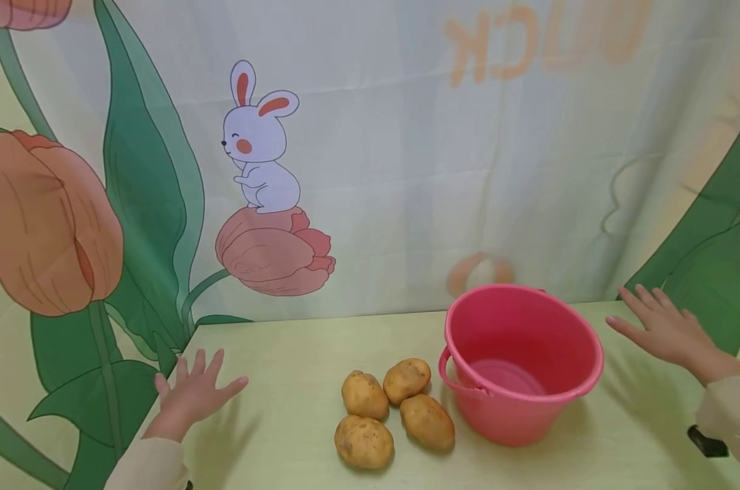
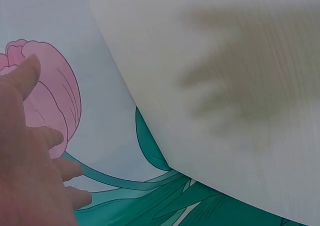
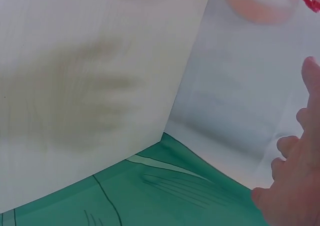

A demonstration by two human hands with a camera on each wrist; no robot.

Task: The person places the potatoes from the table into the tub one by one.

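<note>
Several brown potatoes lie in a cluster on the pale table (image 1: 272, 422), with one potato (image 1: 364, 442) nearest the front. Just right of them stands an upright pink bucket (image 1: 511, 422), its handle (image 1: 452, 381) folded down along the left side and nothing visible inside. My left hand (image 1: 194, 393) hovers above the table's left side with fingers spread, holding nothing. To the right of the bucket my right hand (image 1: 670, 330) is raised, its fingers extended and apart from the rim. Both wrist views show the hands casting soft shadows on the tabletop.
Behind the table hangs a pale curtain (image 1: 394, 170) printed with a rabbit, tulips and leaves. The table's back edge meets it. Left and right table edges lie close beneath the hands. A dark strap (image 1: 707, 441) shows below the right sleeve.
</note>
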